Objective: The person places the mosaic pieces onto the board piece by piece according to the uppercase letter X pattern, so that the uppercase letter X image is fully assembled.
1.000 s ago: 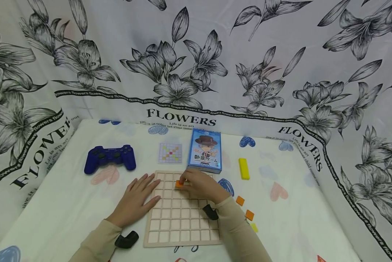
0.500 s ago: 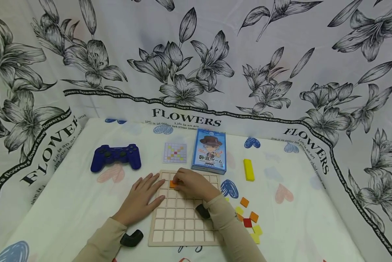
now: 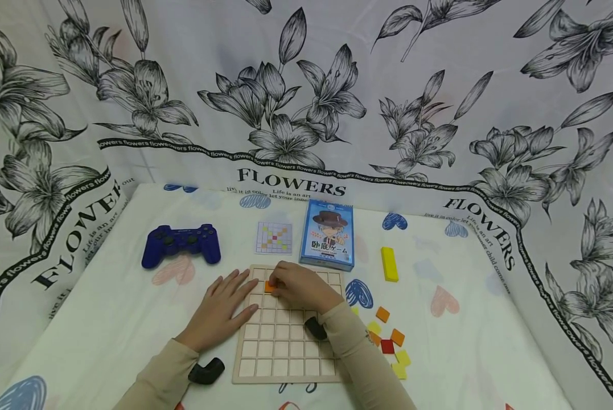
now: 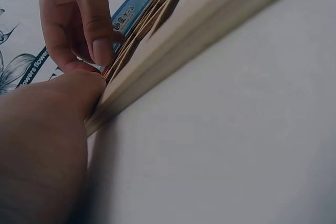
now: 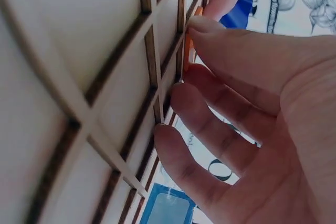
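Observation:
A wooden grid board (image 3: 238, 371) lies on the cloth in front of the person. My right hand (image 3: 306, 290) reaches over its far part and pinches an orange square tile (image 3: 268, 287) at a cell near the far left corner. In the right wrist view, thumb and index finger meet at the orange tile (image 5: 187, 59), while the other fingertips are close to the grid ridges. My left hand (image 3: 219, 313) rests with straight, spread fingers along the board's left edge. The right hand and forearm hide part of the grid.
Right of the board lie several loose tiles, including a red tile (image 3: 387, 347) and an orange tile (image 3: 382, 314). Behind it are a coloured grid card (image 3: 274, 238) and a blue game box (image 3: 328, 234). A yellow block (image 3: 389, 264) and a blue game controller (image 3: 181, 246) lie farther out.
My right hand has slid the orange tile about one column left, then stayed nearly still. The left hand keeps its place. More loose tiles show beside the right forearm.

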A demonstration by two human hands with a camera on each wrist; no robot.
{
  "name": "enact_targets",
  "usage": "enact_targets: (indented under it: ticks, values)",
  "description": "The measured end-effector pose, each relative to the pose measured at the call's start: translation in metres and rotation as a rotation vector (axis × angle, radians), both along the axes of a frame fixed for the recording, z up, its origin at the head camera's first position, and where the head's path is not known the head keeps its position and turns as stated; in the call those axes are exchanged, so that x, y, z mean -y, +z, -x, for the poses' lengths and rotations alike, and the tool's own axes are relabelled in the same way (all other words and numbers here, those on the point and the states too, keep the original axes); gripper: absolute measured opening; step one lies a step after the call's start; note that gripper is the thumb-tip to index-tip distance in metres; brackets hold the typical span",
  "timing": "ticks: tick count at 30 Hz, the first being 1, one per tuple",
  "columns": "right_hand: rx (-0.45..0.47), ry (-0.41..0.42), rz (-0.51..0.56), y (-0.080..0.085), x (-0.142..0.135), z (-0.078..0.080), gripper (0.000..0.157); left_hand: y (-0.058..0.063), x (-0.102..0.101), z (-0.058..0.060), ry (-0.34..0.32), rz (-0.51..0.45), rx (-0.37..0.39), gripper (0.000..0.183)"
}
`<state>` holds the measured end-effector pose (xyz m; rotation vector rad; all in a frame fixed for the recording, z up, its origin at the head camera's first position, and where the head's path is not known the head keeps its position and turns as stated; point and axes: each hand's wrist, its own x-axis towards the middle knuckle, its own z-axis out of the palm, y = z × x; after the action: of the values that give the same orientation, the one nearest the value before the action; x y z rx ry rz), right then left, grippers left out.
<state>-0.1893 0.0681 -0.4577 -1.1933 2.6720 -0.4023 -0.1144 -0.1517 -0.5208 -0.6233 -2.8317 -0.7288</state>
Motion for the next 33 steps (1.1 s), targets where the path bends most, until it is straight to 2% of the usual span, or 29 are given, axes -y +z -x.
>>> enact_targets:
  ticks: [4,7,12,14,19,21,24,27,33]
  values:
    - [-0.022,-0.019,-0.023,0.006,-0.010,-0.003,0.021,-0.002,-0.001,0.001,0.001,0.010,0.014,0.059]
    - [-0.038,-0.067,-0.037,0.015,-0.030,-0.009,0.024,-0.004,-0.002,0.001,0.004,0.019,0.014,0.059]
    - [-0.032,-0.208,-0.027,0.032,-0.088,-0.030,0.030,-0.007,-0.004,0.002,0.005,0.023,0.013,0.060]
    - [-0.017,-0.301,-0.036,0.035,-0.115,-0.042,0.032,-0.007,-0.005,0.002,0.003,0.021,0.012,0.060]
    - [0.107,-0.592,-0.083,0.027,-0.176,-0.072,0.039,-0.003,-0.005,0.000,-0.002,0.015,-0.001,0.059]
    - [0.154,-0.664,-0.087,0.020,-0.195,-0.081,0.039,-0.001,-0.003,0.000,0.000,0.016,-0.007,0.058]
    - [0.173,-0.688,-0.076,0.007,-0.213,-0.089,0.035,0.002,-0.001,0.001,0.001,0.017,-0.016,0.058]
    - [0.156,-0.691,-0.053,-0.003,-0.221,-0.090,0.031,0.000,0.002,0.002,0.008,0.020,-0.018,0.059]
    - [0.169,-0.746,-0.030,-0.009,-0.221,-0.087,0.032,-0.003,-0.001,0.005,-0.005,-0.003,-0.013,0.058]
